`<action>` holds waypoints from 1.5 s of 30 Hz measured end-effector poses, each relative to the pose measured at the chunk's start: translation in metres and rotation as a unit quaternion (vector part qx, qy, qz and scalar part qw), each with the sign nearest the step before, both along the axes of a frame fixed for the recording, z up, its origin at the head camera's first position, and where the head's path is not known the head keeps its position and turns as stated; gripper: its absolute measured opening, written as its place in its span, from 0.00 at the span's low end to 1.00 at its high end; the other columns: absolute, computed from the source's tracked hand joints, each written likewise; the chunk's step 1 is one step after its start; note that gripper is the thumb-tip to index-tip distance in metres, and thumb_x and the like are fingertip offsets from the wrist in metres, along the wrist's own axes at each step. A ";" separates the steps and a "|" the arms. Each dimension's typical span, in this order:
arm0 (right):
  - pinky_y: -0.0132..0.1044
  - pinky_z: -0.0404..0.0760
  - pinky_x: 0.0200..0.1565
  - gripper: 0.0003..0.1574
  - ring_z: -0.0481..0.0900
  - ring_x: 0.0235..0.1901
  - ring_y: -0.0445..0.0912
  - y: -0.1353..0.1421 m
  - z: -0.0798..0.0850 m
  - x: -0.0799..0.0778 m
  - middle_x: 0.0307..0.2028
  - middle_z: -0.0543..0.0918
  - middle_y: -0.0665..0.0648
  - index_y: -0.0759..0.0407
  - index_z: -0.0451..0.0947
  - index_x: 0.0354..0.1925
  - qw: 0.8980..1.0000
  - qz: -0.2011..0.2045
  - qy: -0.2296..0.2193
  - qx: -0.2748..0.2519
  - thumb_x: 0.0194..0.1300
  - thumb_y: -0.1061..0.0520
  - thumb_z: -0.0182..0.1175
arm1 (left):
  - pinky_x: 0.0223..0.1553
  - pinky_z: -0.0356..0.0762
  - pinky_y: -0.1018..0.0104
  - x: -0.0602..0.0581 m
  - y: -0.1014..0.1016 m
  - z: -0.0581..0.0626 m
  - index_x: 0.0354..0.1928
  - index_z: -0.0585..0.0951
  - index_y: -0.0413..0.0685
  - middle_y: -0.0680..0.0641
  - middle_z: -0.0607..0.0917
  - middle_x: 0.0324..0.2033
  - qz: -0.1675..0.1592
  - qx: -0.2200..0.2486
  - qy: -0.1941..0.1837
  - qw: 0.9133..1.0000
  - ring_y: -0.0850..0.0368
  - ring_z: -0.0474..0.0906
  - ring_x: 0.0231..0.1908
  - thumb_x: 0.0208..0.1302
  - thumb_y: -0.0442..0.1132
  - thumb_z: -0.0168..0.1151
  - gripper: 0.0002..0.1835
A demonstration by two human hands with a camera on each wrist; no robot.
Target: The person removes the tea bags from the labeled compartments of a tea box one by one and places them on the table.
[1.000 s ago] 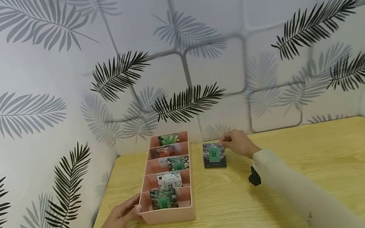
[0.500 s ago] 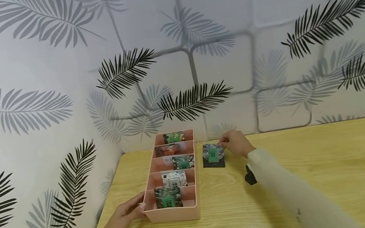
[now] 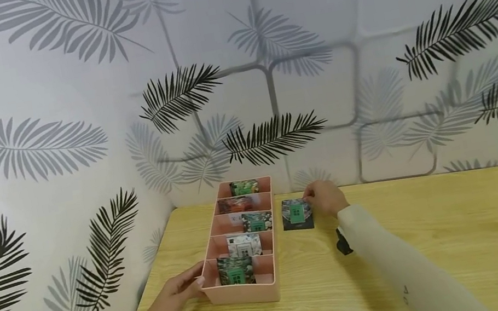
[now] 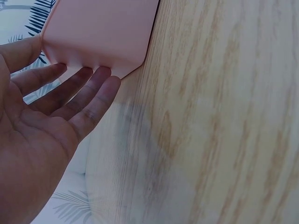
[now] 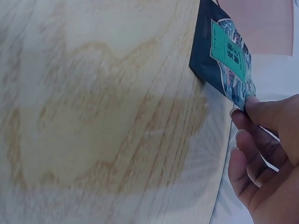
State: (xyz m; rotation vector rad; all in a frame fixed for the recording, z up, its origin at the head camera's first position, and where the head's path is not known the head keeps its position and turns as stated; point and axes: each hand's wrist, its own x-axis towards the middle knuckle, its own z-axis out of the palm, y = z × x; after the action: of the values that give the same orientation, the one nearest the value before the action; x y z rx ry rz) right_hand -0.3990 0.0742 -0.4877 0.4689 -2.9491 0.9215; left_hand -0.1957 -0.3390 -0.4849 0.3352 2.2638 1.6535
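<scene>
In the head view a long pink divided box lies on the table at left, a small packet standing or leaning in each compartment. My left hand holds its near left corner; in the left wrist view several fingertips press one wall while the thumb lies at the edge. Right of the box, my right hand pinches the upper right corner of a dark tea packet with a green label. In the right wrist view thumb and index finger grip that corner, and the packet tilts off the table.
The box holds a dark packet with a green label nearest me, then a white one, a dark green one, a red one and a green one. A leaf-patterned wall borders the wooden table.
The head view has shifted, so the box and left hand appear farther right. My right hand keeps its pinch on the tea packet, which stays beside the box with little movement.
</scene>
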 end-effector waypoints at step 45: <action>0.49 0.84 0.42 0.12 0.84 0.37 0.51 0.018 0.004 0.007 0.39 0.88 0.58 0.65 0.86 0.47 0.996 0.062 0.050 -0.038 0.77 0.57 0.60 | 0.68 0.70 0.60 0.000 0.001 0.001 0.80 0.58 0.41 0.37 0.58 0.78 0.011 -0.016 0.008 1.000 0.38 0.54 0.76 0.82 0.48 0.51 0.34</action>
State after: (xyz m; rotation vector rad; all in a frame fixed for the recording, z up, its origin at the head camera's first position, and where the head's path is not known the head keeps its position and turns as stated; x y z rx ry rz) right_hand -0.3917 0.0927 -0.4839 0.6792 -2.8116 0.9878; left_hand -0.1958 -0.3376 -0.4841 0.3175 2.3107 1.6275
